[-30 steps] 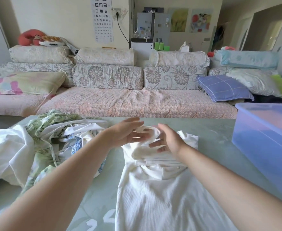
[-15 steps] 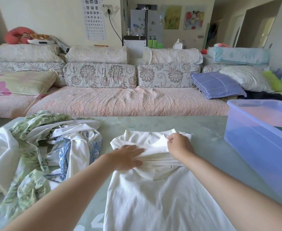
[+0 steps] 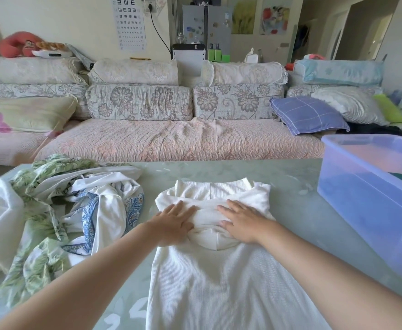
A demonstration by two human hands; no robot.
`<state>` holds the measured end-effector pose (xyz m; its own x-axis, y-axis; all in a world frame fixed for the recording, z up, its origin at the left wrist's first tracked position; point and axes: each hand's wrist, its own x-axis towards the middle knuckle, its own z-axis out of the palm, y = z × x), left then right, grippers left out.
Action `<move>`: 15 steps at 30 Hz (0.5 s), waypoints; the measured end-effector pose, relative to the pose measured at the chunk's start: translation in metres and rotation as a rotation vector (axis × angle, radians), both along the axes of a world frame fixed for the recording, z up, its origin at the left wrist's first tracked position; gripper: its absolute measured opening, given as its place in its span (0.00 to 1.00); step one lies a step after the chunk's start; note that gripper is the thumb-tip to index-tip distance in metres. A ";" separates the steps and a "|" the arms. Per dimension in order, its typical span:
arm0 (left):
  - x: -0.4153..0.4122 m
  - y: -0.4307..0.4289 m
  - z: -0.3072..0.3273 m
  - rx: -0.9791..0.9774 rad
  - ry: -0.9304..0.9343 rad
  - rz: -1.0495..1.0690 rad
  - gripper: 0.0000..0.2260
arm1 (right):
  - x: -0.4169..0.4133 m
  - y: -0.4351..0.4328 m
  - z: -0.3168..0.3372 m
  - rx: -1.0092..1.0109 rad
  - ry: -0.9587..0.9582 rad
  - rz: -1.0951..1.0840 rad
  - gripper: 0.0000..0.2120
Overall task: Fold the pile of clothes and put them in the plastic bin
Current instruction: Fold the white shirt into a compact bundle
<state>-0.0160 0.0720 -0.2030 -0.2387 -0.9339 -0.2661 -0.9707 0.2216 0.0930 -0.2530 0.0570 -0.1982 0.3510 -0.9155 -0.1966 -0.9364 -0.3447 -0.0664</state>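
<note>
Table (image 3: 219, 171) before sofa (image 3: 171, 139) | top (image 3: 219, 282) lies flat on it | my left hand (image 3: 173, 222) and right hand (image 3: 242, 221), fingers straight, press its folded end | pile (image 3: 76, 210) left of top | bin (image 3: 373, 198) right of top

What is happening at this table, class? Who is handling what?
A person is folding a white ribbed garment on the table. The left hand and right hand both press flat on its folded-over top part, fingers straight. Its lower part lies spread toward the person. A pile of unfolded clothes sits to the left; the plastic bin stands at the right, apart from the garment.
</note>
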 end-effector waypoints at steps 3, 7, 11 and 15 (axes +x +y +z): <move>0.005 0.002 0.004 0.036 -0.006 0.032 0.27 | -0.005 0.005 -0.003 -0.004 0.049 -0.023 0.30; 0.009 0.019 0.014 0.010 0.059 0.167 0.30 | -0.006 0.018 0.006 -0.017 0.060 -0.042 0.30; 0.003 0.047 0.023 -0.077 0.119 0.364 0.32 | -0.001 0.036 0.016 -0.046 -0.011 0.029 0.31; 0.005 0.076 0.017 -0.005 0.076 0.479 0.33 | 0.012 0.065 0.015 -0.058 -0.047 0.154 0.34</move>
<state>-0.0113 0.1484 -0.1862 0.2004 -0.9446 -0.2598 -0.9541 -0.2484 0.1673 -0.2408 0.1215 -0.1833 0.4953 -0.8597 -0.1251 -0.8686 -0.4881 -0.0850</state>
